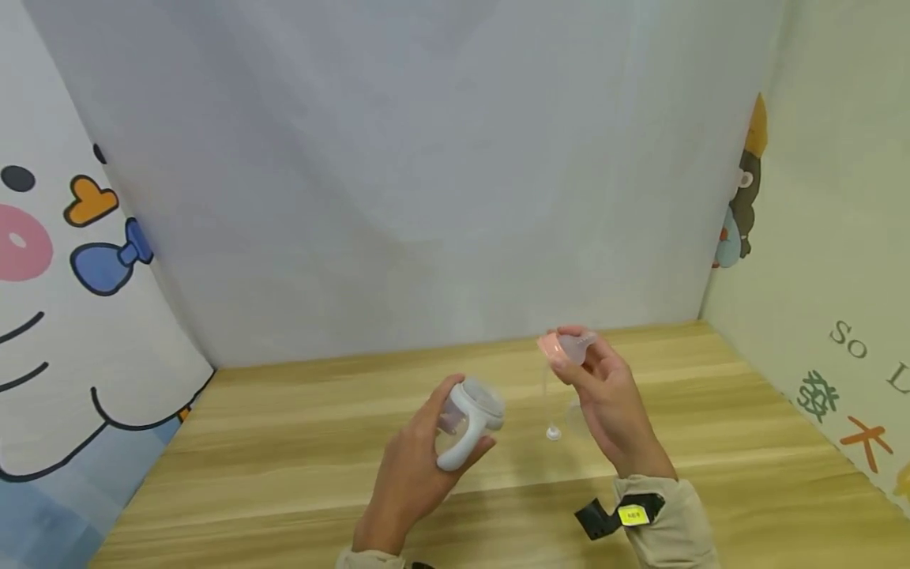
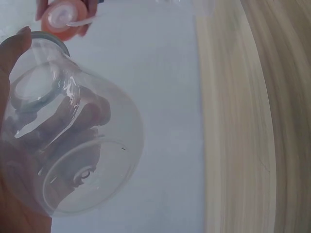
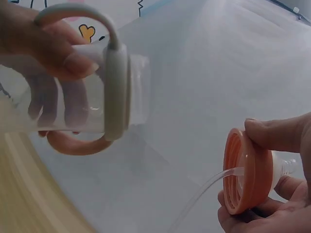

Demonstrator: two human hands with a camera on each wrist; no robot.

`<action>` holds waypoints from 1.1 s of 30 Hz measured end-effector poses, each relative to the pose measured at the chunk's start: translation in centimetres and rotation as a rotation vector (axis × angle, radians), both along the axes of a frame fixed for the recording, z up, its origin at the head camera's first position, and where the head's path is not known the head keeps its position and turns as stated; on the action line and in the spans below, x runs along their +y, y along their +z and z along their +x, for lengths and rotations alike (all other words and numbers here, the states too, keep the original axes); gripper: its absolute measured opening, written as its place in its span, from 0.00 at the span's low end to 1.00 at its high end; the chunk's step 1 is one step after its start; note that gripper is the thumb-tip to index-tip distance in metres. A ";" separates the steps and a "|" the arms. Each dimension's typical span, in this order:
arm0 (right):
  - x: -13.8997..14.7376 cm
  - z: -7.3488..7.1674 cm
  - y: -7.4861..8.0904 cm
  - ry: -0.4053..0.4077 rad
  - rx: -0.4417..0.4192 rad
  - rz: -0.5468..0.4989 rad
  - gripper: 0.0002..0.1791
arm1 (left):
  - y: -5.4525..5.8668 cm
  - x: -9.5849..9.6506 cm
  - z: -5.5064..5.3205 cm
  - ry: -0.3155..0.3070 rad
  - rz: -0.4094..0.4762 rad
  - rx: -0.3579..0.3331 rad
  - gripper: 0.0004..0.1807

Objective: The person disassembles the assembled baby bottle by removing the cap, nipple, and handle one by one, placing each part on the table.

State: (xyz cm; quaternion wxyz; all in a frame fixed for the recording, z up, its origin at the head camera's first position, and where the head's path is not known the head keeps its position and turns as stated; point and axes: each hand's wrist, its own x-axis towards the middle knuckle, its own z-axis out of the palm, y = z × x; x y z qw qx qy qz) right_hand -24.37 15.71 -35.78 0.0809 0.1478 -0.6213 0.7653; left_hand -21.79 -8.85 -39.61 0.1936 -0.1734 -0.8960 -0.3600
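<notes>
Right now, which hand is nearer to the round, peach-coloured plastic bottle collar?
Right: the right hand holds the collar itself. The left hand is apart from it, off to its left, gripping the clear plastic bottle with the pale grey neck ring.

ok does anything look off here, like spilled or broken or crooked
Nothing stands out as spilled or damaged. The bottle tilts in the left hand, its neck uncovered, and the straw dangles from the orange collar in the right hand; both seem normal for separated parts.
</notes>
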 end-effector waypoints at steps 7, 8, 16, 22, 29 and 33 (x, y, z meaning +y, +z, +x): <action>-1.2 -1.6 -1.8 0.029 -0.037 0.067 0.25 | 0.4 0.1 -0.2 0.008 0.026 0.017 0.41; -1.3 -1.7 -2.1 0.033 -0.047 0.074 0.26 | 0.5 0.2 -0.2 0.008 0.026 0.022 0.41; -1.6 -2.5 -3.9 0.030 -0.140 0.104 0.27 | 0.4 0.3 -0.3 0.013 0.017 0.039 0.41; -1.3 -2.8 -4.3 -0.064 -0.196 0.130 0.26 | 0.4 0.3 -0.4 0.006 0.019 0.047 0.41; -1.8 -2.4 -5.4 -0.171 -0.223 0.239 0.25 | -0.2 0.1 0.0 0.016 0.004 0.052 0.42; -2.0 -2.5 -5.7 -0.221 -0.177 0.309 0.24 | -0.1 0.1 0.0 0.027 -0.007 0.060 0.42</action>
